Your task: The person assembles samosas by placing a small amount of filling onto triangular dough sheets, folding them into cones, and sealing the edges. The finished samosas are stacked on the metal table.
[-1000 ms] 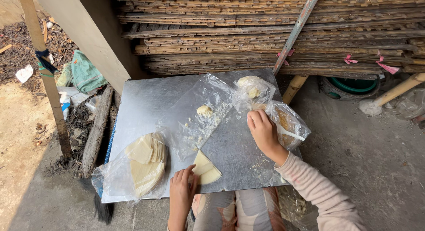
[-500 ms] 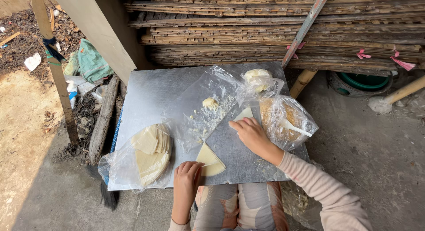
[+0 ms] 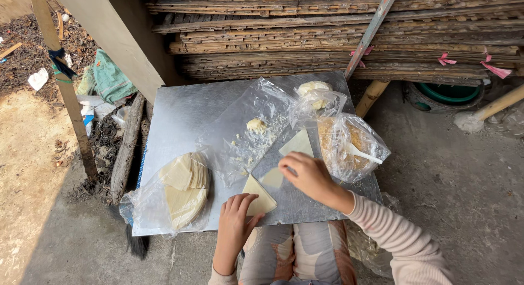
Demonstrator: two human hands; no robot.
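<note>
Right hand (image 3: pixel 308 174) now hovers low over the metal sheet (image 3: pixel 180 110), fingers curled loosely downward, their tips on or just above a small pale dough piece (image 3: pixel 272 177); whether it truly pinches that piece I cannot tell. A second ago this hand was farther back on the sheet, at the clear bag of yellow filling (image 3: pixel 349 148), so it has drawn back toward the sheet's near edge. That suggests the dipping is done and the work has moved to the wrappers. Left hand (image 3: pixel 236 219) lies flat and mostly open at the near edge of the sheet, fingertips pressing the corner of a triangular dough wrapper (image 3: pixel 258 195), much where it was before.

Beyond the right hand on the sheet lies another pale triangle (image 3: pixel 298 143). Packages, placed from the sheet: a clear plastic bag of stacked pale wrappers (image 3: pixel 183 192) sits on its near left corner, partly overhanging. A flattened clear plastic film (image 3: pixel 245 126) covers its middle, carrying a small lump of dough (image 3: pixel 255 125) and crumbs. At the far right corner a knotted clear bag holds pale dough (image 3: pixel 314 94). The filling bag, with a white spoon (image 3: pixel 364 154) in it, sits on the right edge. No labels or signs show on any of them.
</note>
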